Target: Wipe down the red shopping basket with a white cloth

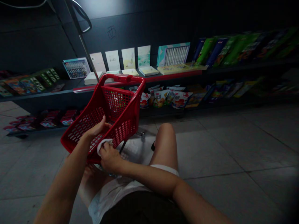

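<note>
A red plastic mesh shopping basket (118, 119) stands tilted in front of my knee, on a thin metal frame with a long metal pull handle (84, 40). My left hand (98, 128) lies flat on the basket's mesh side wall, without clearly gripping it. My right hand (110, 157) is closed on a white cloth (103, 146), which presses against the lower front of the basket. The basket's bottom is hidden behind my hands and forearms.
Low dark shelves (144, 77) hold art books, paint sets and colourful packets along the back wall. Grey floor tiles (233, 146) spread to the right. My bare knee (165, 146) rises right of the basket, and dark shorts fill the bottom of the view.
</note>
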Demonstrator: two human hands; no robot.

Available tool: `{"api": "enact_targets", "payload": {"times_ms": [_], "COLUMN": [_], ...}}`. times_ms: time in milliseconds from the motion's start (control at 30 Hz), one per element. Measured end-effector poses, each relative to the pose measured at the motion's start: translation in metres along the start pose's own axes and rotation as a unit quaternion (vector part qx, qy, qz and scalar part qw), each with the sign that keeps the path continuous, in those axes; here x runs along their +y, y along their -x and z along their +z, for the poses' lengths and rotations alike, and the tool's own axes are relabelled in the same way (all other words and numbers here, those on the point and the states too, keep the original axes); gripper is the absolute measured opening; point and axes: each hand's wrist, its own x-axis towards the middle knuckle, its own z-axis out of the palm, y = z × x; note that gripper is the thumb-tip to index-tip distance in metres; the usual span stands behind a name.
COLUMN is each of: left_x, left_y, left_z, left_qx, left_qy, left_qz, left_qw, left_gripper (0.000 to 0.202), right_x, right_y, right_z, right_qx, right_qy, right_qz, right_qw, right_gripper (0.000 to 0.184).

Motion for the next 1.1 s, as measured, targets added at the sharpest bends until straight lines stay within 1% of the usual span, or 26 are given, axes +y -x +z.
{"api": "enact_targets", "payload": {"times_ms": [67, 133, 200, 233, 267, 300, 333, 367, 400, 467, 500, 533, 567, 600, 633, 667, 700, 733, 767, 800, 867, 967, 1033, 1067, 1100], "left_x": [0.003, 0.007, 0.01, 0.012, 0.013, 0.014, 0.015, 0.016, 0.017, 0.019, 0.021, 0.022, 0.024, 0.026, 0.027, 0.028, 0.029, 0.029, 0.028, 0.027, 0.025, 0.021, 0.019, 0.018, 0.016], "left_y": [0.004, 0.006, 0.007, 0.007, 0.007, 0.006, 0.005, 0.004, 0.002, -0.002, -0.003, -0.005, -0.006, -0.007, -0.007, -0.007, -0.008, -0.008, -0.008, -0.009, -0.009, -0.008, -0.006, -0.004, -0.003], "left_z": [0.002, 0.005, 0.008, 0.009, 0.011, 0.013, 0.014, 0.016, 0.017, 0.022, 0.026, 0.031, 0.038, 0.045, 0.053, 0.061, 0.069, 0.075, 0.079, 0.081, 0.079, 0.071, 0.065, 0.062, 0.059], "left_qx": [0.012, 0.023, 0.035, 0.043, 0.051, 0.06, 0.069, 0.077, 0.086, 0.108, 0.123, 0.14, 0.16, 0.184, 0.209, 0.237, 0.262, 0.282, 0.296, 0.304, 0.308, 0.308, 0.308, 0.307, 0.305], "left_qy": [-0.034, -0.091, -0.149, -0.173, -0.19, -0.203, -0.217, -0.23, -0.243, -0.27, -0.285, -0.303, -0.323, -0.346, -0.369, -0.393, -0.416, -0.436, -0.454, -0.47, -0.495, -0.522, -0.535, -0.54, -0.545], "left_qz": [-0.003, 0.007, 0.024, 0.033, 0.042, 0.053, 0.063, 0.073, 0.082, 0.093, 0.094, 0.093, 0.087, 0.078, 0.066, 0.054, 0.043, 0.036, 0.031, 0.03, 0.032, 0.039, 0.041, 0.041, 0.041], "left_qw": [0.999, 0.996, 0.988, 0.983, 0.98, 0.976, 0.972, 0.967, 0.963, 0.952, 0.946, 0.938, 0.929, 0.917, 0.903, 0.887, 0.87, 0.854, 0.84, 0.829, 0.812, 0.794, 0.786, 0.782, 0.78], "left_gripper": [0.1, 0.1, 0.096, 0.091, 0.086, 0.081, 0.077, 0.075, 0.074, 0.073, 0.072, 0.071, 0.07, 0.069, 0.067, 0.066, 0.065, 0.063, 0.06, 0.057, 0.053, 0.052, 0.052, 0.052, 0.052], "right_x": [-0.018, -0.029, -0.03, -0.026, -0.018, -0.007, 0.008, 0.024, 0.041, 0.076, 0.092, 0.106, 0.118, 0.128, 0.137, 0.146, 0.154, 0.163, 0.173, 0.184, 0.208, 0.241, 0.255, 0.257, 0.256], "right_y": [0.007, 0.012, 0.014, 0.015, 0.015, 0.015, 0.015, 0.014, 0.013, 0.007, 0.003, -0.002, -0.009, -0.016, -0.023, -0.031, -0.038, -0.045, -0.053, -0.06, -0.074, -0.094, -0.104, -0.107, -0.108], "right_z": [0.014, 0.03, 0.038, 0.038, 0.032, 0.021, 0.004, -0.017, -0.041, -0.091, -0.112, -0.13, -0.142, -0.149, -0.15, -0.148, -0.144, -0.14, -0.137, -0.138, -0.149, -0.181, -0.197, -0.201, -0.199], "right_qx": [-0.012, -0.046, -0.094, -0.113, -0.124, -0.123, -0.11, -0.094, -0.057, 0.052, 0.135, 0.235, 0.298, 0.326, 0.32, 0.283, 0.234, 0.19, 0.165, 0.161, 0.191, 0.247, 0.281, 0.298, 0.313], "right_qy": [0.003, 0.001, -0.01, -0.018, -0.028, -0.04, -0.05, -0.056, -0.068, -0.064, -0.052, -0.029, 0.002, 0.031, 0.059, 0.082, 0.1, 0.114, 0.126, 0.136, 0.149, 0.152, 0.139, 0.131, 0.124], "right_qz": [-0.057, -0.143, -0.222, -0.24, -0.243, -0.231, -0.207, -0.183, -0.151, -0.045, 0.022, 0.092, 0.125, 0.133, 0.119, 0.089, 0.057, 0.033, 0.023, 0.025, 0.052, 0.112, 0.149, 0.162, 0.168], "right_qw": [0.998, 0.989, 0.97, 0.964, 0.962, 0.964, 0.971, 0.977, 0.985, 0.996, 0.989, 0.967, 0.946, 0.935, 0.938, 0.951, 0.966, 0.975, 0.978, 0.977, 0.969, 0.95, 0.938, 0.932, 0.927], "right_gripper": [0.038, 0.033, 0.027, 0.025, 0.025, 0.026, 0.027, 0.031, 0.035, 0.039, 0.042, 0.044, 0.048, 0.051, 0.053, 0.054, 0.053, 0.052, 0.052, 0.052, 0.054, 0.059, 0.063, 0.065, 0.066]}}
